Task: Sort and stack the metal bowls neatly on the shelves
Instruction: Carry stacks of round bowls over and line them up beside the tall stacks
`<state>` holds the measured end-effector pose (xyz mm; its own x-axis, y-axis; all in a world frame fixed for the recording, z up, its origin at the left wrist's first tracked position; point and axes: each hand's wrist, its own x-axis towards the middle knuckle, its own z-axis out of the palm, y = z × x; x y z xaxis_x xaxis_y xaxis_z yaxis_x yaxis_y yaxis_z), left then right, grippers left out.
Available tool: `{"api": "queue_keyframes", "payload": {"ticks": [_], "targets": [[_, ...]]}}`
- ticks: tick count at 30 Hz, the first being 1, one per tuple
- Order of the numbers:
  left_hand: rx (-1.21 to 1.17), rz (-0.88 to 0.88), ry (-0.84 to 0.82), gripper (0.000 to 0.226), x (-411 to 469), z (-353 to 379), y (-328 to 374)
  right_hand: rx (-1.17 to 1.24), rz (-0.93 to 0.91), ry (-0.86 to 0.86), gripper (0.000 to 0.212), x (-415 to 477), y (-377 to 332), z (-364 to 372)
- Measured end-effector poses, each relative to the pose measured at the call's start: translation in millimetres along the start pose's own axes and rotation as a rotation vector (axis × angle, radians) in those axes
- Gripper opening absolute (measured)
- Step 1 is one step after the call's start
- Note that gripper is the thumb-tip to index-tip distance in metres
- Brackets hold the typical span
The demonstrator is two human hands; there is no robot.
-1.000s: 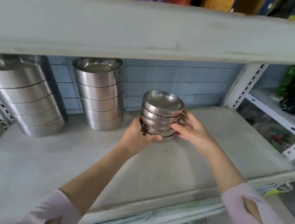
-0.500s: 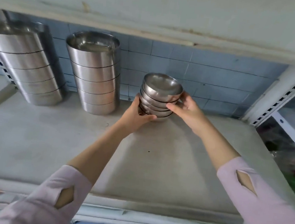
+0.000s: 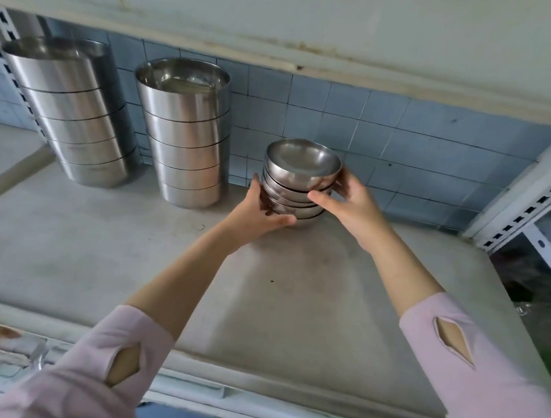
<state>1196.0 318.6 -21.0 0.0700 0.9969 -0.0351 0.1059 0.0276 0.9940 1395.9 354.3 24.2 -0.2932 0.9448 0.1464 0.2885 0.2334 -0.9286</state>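
A stack of several small metal bowls [image 3: 300, 174] stands near the back of the grey shelf [image 3: 291, 296], close to the tiled wall. My left hand [image 3: 260, 212] grips the stack's lower left side, thumb under the bottom bowl's front. My right hand [image 3: 347, 203] holds the right side, thumb across the front and fingers behind. The bottom of the stack is partly hidden by my hands, so I cannot tell whether it rests on the shelf.
Two tall stacks of larger straight-sided metal bowls stand at the back: one stack [image 3: 182, 136] just left of the small bowls, another stack [image 3: 72, 113] at far left. An upper shelf [image 3: 289, 11] hangs low overhead. A slotted white upright [image 3: 537, 190] borders the right.
The stack and both hands have moved farther back on the shelf toward the tiled wall. My view has dropped under the upper shelf.
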Motion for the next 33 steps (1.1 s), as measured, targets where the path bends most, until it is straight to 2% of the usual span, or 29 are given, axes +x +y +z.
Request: {"api": "queue_keyframes", "payload": {"ticks": [1,4,6,10,14,18,24,29,33], "targets": [[0.02,0.017,0.011,0.123,-1.0,-0.5,1.1,-0.014,-0.003,-0.016,0.06,-0.4,1.1,-0.2],[0.089,0.107,0.064,0.078,-4.1,1.2,3.1,-0.049,-0.015,-0.017,0.072,-0.8,2.5,-0.8],[0.109,0.136,0.112,0.068,-4.0,3.6,2.6,-0.06,-0.021,0.004,0.073,0.0,4.0,-0.9],[0.134,0.122,0.162,0.073,-2.3,7.4,-1.8,-0.096,-0.014,0.02,0.07,0.5,1.4,-2.1],[0.116,0.108,0.18,0.088,-3.2,8.4,-1.2,-0.137,-0.018,0.022,0.065,-0.1,-4.5,-4.4],[0.121,0.095,0.215,0.084,-3.6,6.1,0.6,-0.127,-0.016,0.055,0.062,-2.1,-2.7,-1.9],[0.269,0.06,0.264,0.1,-2.9,1.7,-0.4,-0.134,-0.005,0.041,0.062,-1.5,0.6,-2.9],[0.293,0.041,0.298,0.096,-1.9,5.6,-0.4,-0.089,0.007,0.048,0.056,-1.1,0.7,-0.6],[0.28,0.096,0.309,0.079,-3.2,9.4,1.0,-0.111,0.018,0.034,0.061,-0.6,0.1,-4.1]]}}
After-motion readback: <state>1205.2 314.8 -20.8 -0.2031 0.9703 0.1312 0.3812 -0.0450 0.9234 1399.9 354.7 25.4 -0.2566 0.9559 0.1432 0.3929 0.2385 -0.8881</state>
